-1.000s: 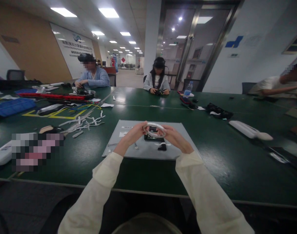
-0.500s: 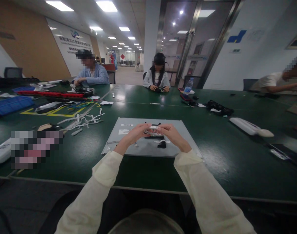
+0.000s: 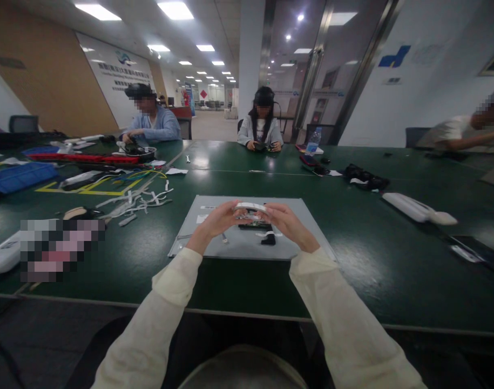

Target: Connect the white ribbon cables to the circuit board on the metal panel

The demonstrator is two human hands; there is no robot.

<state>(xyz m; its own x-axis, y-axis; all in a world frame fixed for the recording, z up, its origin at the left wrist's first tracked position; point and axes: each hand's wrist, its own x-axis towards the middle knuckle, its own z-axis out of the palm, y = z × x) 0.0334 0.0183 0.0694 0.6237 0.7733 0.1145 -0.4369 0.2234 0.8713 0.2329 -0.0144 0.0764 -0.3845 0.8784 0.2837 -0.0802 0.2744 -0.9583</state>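
A looped white cable [image 3: 250, 206] is held up between both hands over a light grey panel [image 3: 226, 251]. My left hand [image 3: 221, 219] is closed on its left side, and my right hand [image 3: 284, 221] grips its right side. Beneath the hands a black part [image 3: 268, 237] with a white strip across it lies on the panel, next to a dark board-like piece [image 3: 250, 226] that is partly hidden by the hands. A small cable end [image 3: 224, 239] rests on the panel to the left.
White strips [image 3: 143, 202] lie at the left, near a blue tray [image 3: 24, 177]. A white elongated device [image 3: 412, 208] and a black bundle [image 3: 366, 177] are at the right. A bottle [image 3: 313, 141] stands farther back. Three people sit around the green table [image 3: 247, 289].
The white loop has risen slightly and its curved upper edge now faces me more. Both hands have shifted a little with it, the fingers still on it.
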